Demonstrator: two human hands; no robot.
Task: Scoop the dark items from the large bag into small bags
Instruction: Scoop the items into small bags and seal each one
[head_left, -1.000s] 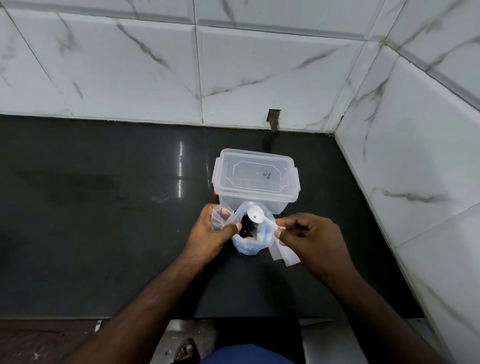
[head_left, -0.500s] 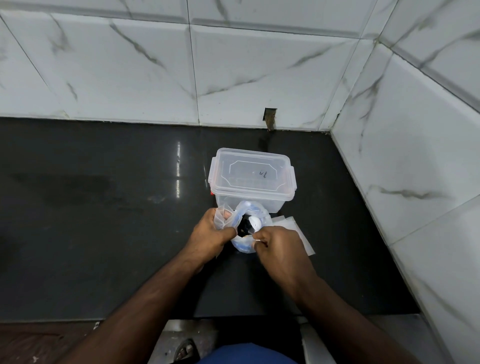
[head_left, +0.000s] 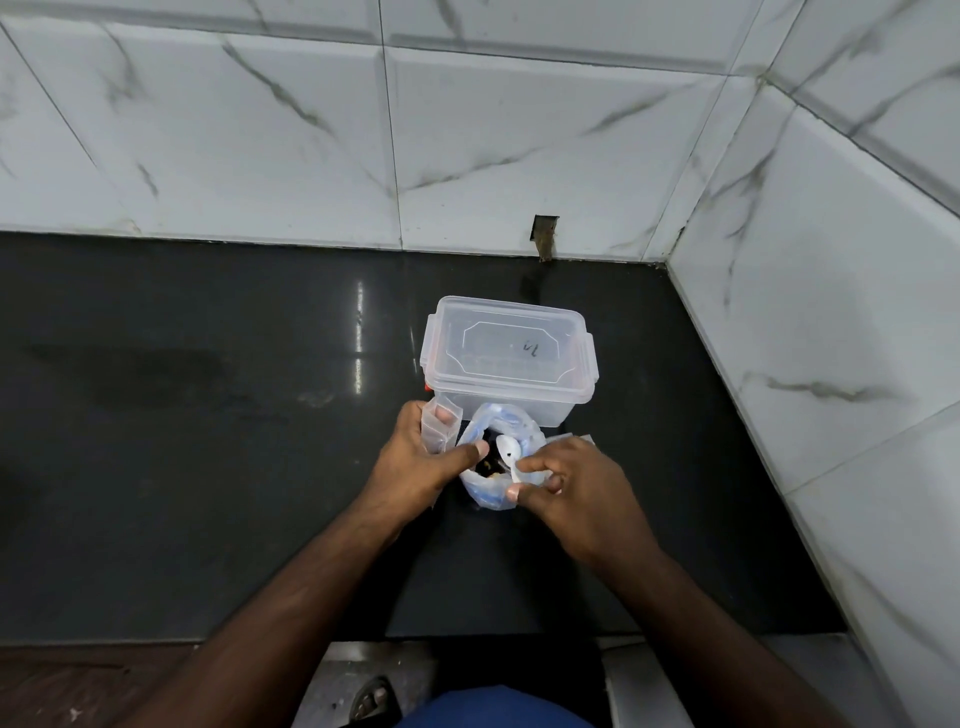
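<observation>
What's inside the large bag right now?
The white spoon, held by the right hand, dips into the large bag over dark items. How much remains is hidden by the bag's folds.

A glossy black stone countertop (head_left: 208, 441) filled the middle of the frame, a streak of light reflected near its centre. White marble-look wall tiles (head_left: 260, 130) with grey veins rose across the top and right side (a small dark notch (head_left: 544, 236) sat at their base, centre).

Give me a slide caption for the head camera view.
Right hand dips a white spoon into the large bag; left hand holds a small bag.
</observation>
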